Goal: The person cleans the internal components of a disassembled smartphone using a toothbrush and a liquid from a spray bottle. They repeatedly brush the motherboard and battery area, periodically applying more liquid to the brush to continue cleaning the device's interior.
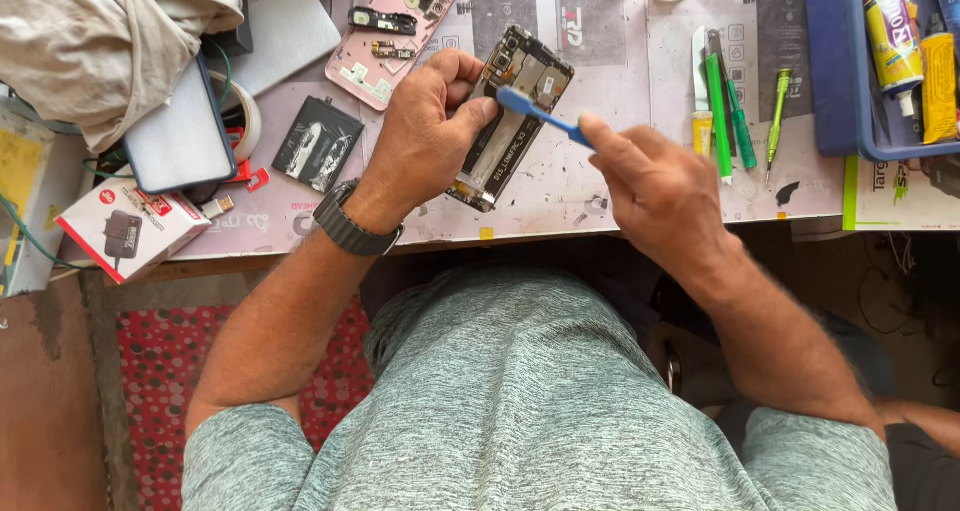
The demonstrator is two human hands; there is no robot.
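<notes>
My left hand (425,131) grips an opened phone (512,111) with its back removed, tilted over the work mat (600,171). A dark watch (352,226) is on that wrist. My right hand (650,186) holds a blue plastic pry tool (540,114), whose flat tip rests on the phone's exposed middle, beside my left thumb. The phone's pink back cover (390,31) lies on the mat behind my left hand, with small parts on it. A black battery (318,143) lies left of my left hand.
Green screwdrivers and tools (725,101) lie on the mat at right. A blue tray (850,81) holds glue tubes. A second phone (178,131), a boxed charger (125,229) and a cloth (100,31) sit left. The table edge runs below my hands.
</notes>
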